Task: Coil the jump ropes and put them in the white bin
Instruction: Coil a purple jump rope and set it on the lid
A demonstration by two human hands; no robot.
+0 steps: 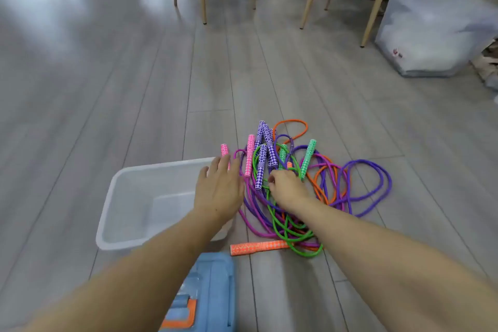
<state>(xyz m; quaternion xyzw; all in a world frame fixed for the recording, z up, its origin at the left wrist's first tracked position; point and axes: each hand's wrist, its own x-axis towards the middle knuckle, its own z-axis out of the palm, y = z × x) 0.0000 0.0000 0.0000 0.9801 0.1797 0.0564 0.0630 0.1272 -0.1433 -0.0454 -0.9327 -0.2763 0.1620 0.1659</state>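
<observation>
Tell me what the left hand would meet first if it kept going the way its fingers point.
Probably the pink handle just beyond the fingertips of the left hand, near the far rim of the white bin. The hand's height above the floor is unclear, so it might pass above it.

A tangled heap of jump ropes (291, 191) in purple, pink, green and orange lies uncoiled on the floor, patterned handles mostly at its far side. Just left stands the white bin (134, 197), upright.

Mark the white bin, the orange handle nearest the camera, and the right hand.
white bin (107, 213): head view, left wall.
orange handle (258, 247): head view, mid-shaft.
right hand (288, 188): head view, back of hand.
</observation>
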